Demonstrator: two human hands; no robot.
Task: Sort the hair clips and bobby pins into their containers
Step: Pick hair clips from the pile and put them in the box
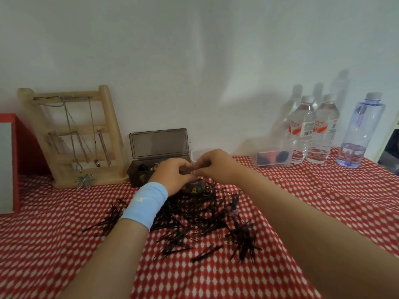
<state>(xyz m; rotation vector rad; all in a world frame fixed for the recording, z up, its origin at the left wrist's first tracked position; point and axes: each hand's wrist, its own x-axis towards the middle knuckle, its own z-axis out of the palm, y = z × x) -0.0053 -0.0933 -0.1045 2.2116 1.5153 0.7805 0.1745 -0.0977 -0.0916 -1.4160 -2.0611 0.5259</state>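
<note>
Head view. Over the red-and-white checked cloth [323, 201] of the counter, a loose heap of black bobby pins [200, 221], with a few small coloured hair clips [233, 212] mixed in. At the heap's far edge, a small round tub [195, 187] with coloured bits inside. Just above that tub, left hand [172, 174] and right hand [213, 166] close together, fingers [203, 166] curled, tips nearly meeting; pinching something or nothing, cannot tell, too small and blurred. Pale blue wristband [144, 209] on the left wrist. Behind the hands, a dark box [158, 143], lid raised. Further left, a wooden stand [108, 126] hung with necklaces. Far right, near the wall, a clear box [272, 159] and water bottles [302, 134].
</note>
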